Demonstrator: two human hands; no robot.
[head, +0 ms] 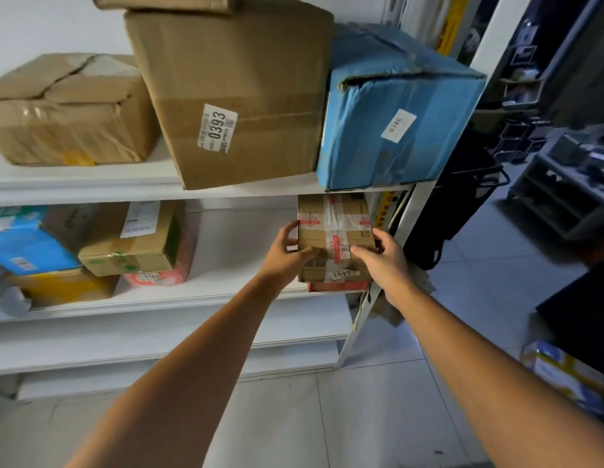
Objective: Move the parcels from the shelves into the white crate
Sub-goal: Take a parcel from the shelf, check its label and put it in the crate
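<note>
A small brown taped parcel [334,231] labelled 0403 sits at the right end of the middle shelf [192,298], on top of a flat red parcel [337,286]. My left hand [287,255] grips its left side, thumb across the front. My right hand [385,261] grips its right side. On the upper shelf [91,185] stand a large brown box [233,96] labelled 0393, a blue box [395,113] and a crumpled brown box [67,109]. The white crate is not in view.
More parcels are stacked at the left of the middle shelf: a brown box [131,244], a blue one [27,244], a yellow one [67,285], a red one [158,276]. A black cart [462,197] and grey racks [564,197] stand to the right. The floor is tiled [327,417].
</note>
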